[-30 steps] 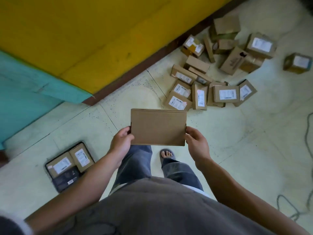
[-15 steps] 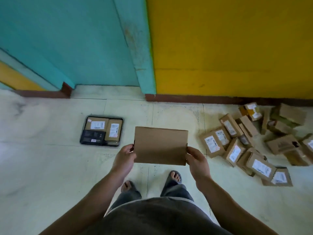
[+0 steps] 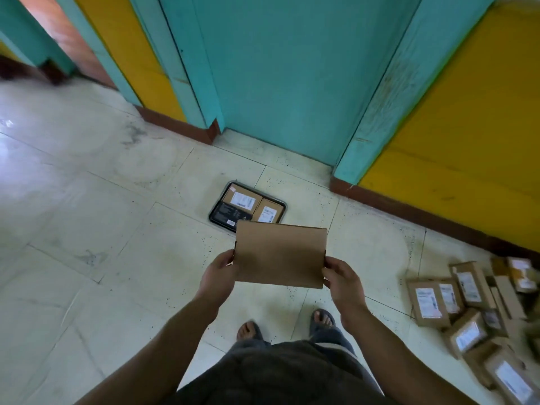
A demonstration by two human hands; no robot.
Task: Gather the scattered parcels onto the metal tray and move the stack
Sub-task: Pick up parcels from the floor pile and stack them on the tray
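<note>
Out in front of my chest I've got a flat brown cardboard parcel (image 3: pixel 280 254), plain side up, pinched by its short edges: left hand (image 3: pixel 217 273) curled on the left edge, right hand (image 3: pixel 343 277) curled on the right, so it stays level for setting down. Just beyond it on the tiled floor (image 3: pixel 117 229) sits the metal tray (image 3: pixel 217 207), by the teal door (image 3: pixel 277 68), with two labelled boxes (image 3: pixel 241 198) and a black one (image 3: pixel 230 213) side by side on it. The remaining parcels (image 3: pixel 455 308) are heaped near right along the yellow wall (image 3: pixel 467 141), well apart from the tray, so I reckon plenty of trips remain
</note>
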